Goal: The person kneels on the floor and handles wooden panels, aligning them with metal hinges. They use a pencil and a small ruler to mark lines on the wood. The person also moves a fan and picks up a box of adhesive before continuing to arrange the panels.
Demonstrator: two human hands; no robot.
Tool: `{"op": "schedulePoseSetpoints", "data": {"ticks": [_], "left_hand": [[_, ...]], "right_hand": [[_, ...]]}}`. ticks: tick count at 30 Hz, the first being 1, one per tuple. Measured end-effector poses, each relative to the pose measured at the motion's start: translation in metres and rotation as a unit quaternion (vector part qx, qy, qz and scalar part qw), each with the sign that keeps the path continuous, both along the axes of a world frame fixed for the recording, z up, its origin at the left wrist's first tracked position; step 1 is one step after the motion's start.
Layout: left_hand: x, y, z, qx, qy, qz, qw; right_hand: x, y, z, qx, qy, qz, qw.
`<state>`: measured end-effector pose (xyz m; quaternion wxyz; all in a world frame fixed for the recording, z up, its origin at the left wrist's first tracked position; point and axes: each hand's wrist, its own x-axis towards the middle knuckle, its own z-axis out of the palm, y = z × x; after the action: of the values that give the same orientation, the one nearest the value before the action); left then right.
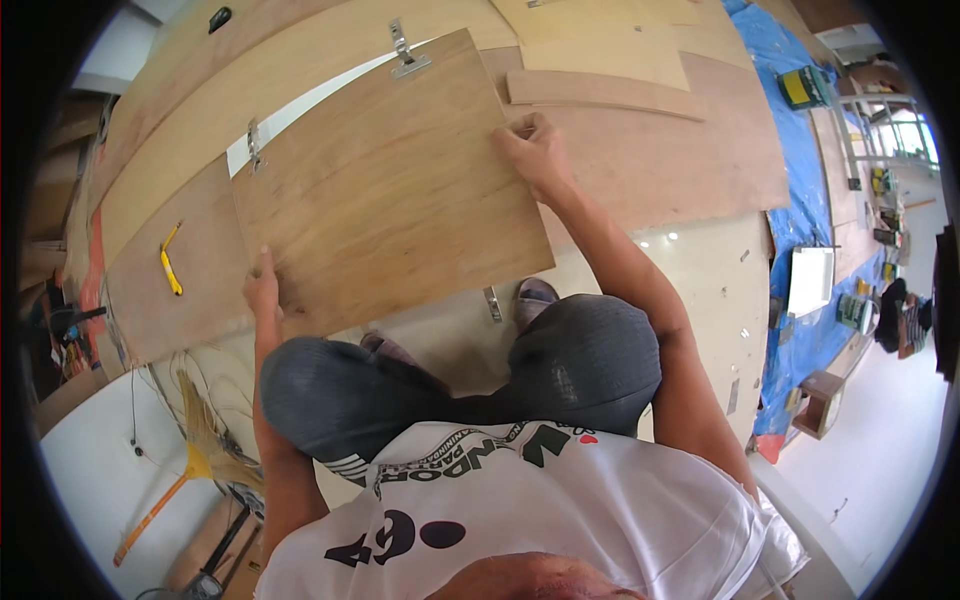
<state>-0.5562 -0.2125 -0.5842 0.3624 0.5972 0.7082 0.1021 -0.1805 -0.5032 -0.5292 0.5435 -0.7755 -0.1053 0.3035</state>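
Observation:
A brown plywood panel (390, 180) lies tilted in front of my knees, with two metal hinges (408, 58) (254, 145) on its far edge. My left hand (263, 290) grips its left edge near the near corner, thumb on top and the other fingers partly hidden. At the right edge, higher up, my right hand (535, 153) is closed with curled fingers against the wood. A strip of white shows beyond the panel's far edge, between the hinges. Left of the panel lies a yellow utility knife (171, 262) on a plywood sheet.
Larger plywood sheets (660, 165) spread beneath and beyond the panel, with a narrow wooden strip (605, 95) on top. Near my foot is a metal hinge (492, 303). Blue tarp (795, 200), a paint can (803, 88) and a white tray (811, 280) are at right; a broom (195, 455) lies left.

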Motion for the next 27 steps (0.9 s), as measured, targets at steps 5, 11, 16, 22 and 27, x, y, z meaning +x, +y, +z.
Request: {"op": "schedulePoseSetpoints", "data": {"ticks": [5,11,16,22,27], "left_hand": [[-0.038,0.036,-0.041,-0.022,-0.016,-0.041,0.999],[-0.028,0.028,-0.014,-0.053,-0.104,0.012,0.993],[0.012,0.029,0.035,-0.05,-0.188,-0.105,0.975],[0.096,0.074,0.093,0.057,-0.207,-0.217,0.952],[0.086,0.041,0.071,0.097,-0.096,-0.293,0.946]], "right_hand": [[0.015,0.009,-0.01,0.121,0.353,0.184,0.91],[-0.012,-0.024,0.008,0.257,0.358,0.114,0.89],[-0.011,-0.075,0.035,0.299,0.295,0.001,0.908],[0.007,-0.141,0.07,0.366,0.228,-0.102,0.896],[0.006,-0.229,0.061,0.413,0.057,-0.31,0.855]]}}
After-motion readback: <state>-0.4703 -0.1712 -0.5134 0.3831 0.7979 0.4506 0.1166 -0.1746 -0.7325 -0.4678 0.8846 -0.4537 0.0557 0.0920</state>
